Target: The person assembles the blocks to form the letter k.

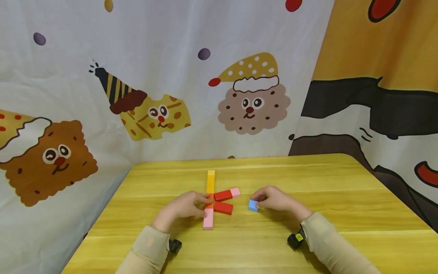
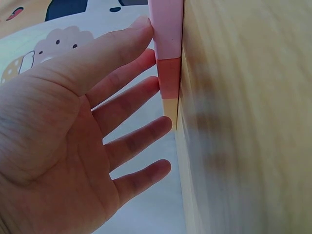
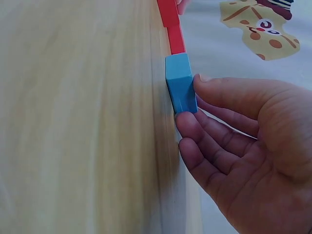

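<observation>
In the head view, a straight column on the table is made of a yellow block (image 1: 210,182), an orange block (image 1: 209,205) and a pink block (image 1: 208,220) nearest the person. Two red blocks branch off its right side: an upper red block (image 1: 223,195) tipped by a small pink block (image 1: 235,192), and a lower red block (image 1: 223,208). My left hand (image 1: 186,205) touches the column's left side with fingers spread, thumb at the pink block. My right hand (image 1: 273,198) pinches a light blue block (image 1: 253,205) low over the table, right of the red ones.
The wooden table (image 1: 246,247) runs back to a cartoon-printed curtain (image 1: 191,144). Black wrist cameras sit on both cuffs, the right camera (image 1: 296,239) close above the tabletop.
</observation>
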{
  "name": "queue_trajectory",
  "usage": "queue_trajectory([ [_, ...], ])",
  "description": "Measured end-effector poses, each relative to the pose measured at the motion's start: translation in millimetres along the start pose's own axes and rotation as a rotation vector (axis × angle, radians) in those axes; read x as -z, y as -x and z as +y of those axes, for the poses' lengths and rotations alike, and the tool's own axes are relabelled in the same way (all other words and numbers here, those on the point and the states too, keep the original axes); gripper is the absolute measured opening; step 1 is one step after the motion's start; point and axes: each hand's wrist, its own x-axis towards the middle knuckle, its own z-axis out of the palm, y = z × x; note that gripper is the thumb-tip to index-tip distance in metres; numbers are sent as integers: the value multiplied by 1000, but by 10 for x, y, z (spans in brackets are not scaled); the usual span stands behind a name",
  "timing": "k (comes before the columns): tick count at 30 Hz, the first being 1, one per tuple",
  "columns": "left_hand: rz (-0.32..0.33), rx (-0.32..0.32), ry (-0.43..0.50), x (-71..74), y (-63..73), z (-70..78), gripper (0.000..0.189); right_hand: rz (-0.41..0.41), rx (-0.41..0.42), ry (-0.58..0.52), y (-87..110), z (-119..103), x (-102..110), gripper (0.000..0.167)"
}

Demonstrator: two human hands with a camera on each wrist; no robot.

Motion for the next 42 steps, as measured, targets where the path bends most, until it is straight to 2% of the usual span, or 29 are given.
queue_trajectory([
  [16, 2, -10, 7, -34, 46, -9, 47, -45, 8, -8, -63, -35, -81, 22],
  [24, 9, -8, 13, -44, 25, -26, 48, -51, 18, 11, -101, -98, -79, 22],
  [42, 1, -2, 19, -13, 24, 36, 48, -91, 51, 30, -192, -178, -164, 23],
])
